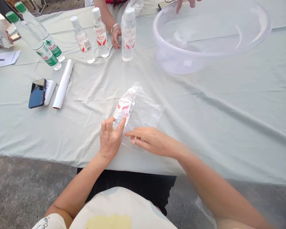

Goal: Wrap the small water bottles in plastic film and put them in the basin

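Note:
A small water bottle (124, 106) with a red-and-white label lies on its side on the table, inside a clear plastic bag (145, 111). My left hand (110, 140) rests at the bottle's near end, its fingers curled onto the bag and bottle base. My right hand (150, 140) lies just to the right, fingers extended and pressed on the bag's near edge.
A large clear plastic basin (259, 33) stands at the back right. Three upright red-label bottles (100, 31) and two green-capped bottles (44, 47) stand at the back, another person's hand (116, 35) among them. A phone (37, 93) and a white roll (63, 84) lie left.

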Available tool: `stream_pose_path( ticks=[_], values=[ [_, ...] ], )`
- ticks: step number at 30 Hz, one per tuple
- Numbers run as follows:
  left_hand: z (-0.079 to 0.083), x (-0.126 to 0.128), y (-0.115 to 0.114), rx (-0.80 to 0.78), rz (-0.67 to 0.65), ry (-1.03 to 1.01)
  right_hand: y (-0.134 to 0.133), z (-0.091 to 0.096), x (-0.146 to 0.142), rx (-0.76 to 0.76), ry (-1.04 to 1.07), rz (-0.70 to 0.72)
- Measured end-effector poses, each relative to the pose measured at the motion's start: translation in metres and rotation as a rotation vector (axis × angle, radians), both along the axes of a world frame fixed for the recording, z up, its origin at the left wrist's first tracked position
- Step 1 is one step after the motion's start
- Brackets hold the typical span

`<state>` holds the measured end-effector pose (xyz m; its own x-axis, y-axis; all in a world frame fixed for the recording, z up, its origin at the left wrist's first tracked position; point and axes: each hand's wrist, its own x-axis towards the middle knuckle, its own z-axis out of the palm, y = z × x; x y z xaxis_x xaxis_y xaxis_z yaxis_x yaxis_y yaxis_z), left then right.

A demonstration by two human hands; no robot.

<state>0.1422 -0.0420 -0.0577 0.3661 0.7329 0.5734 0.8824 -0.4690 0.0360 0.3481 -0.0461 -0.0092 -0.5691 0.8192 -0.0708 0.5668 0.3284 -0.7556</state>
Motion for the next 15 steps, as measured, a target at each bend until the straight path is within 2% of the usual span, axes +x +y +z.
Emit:
stream_pose_path(
  ticks=[1, 3, 5, 8, 11, 15],
  values=[
    [0.0, 0.002, -0.001, 0.019, -0.008, 0.003, 0.011, 0.001, 0.009, -0.071, 0.022, -0.076],
    [0.0, 0.002, -0.001, 0.013, -0.022, -0.005, 0.034, -0.002, 0.031, -0.149, 0.001, -0.33],
    [-0.001, -0.001, -0.001, -0.023, -0.03, -0.015, 0.055, -0.011, 0.059, -0.096, -0.104, -0.597],
    [-0.004, 0.0, -0.003, -0.029, -0.033, 0.004, 0.075, -0.023, 0.096, 0.075, -0.269, -0.859],
    [-0.006, 0.006, -0.007, -0.007, -0.049, 0.054, 0.079, -0.022, 0.104, 0.241, -0.236, -0.928],
    [-0.003, 0.014, -0.013, -0.001, -0.081, 0.07, 0.075, -0.009, 0.069, 0.353, 0.014, -0.774]
  ],
)
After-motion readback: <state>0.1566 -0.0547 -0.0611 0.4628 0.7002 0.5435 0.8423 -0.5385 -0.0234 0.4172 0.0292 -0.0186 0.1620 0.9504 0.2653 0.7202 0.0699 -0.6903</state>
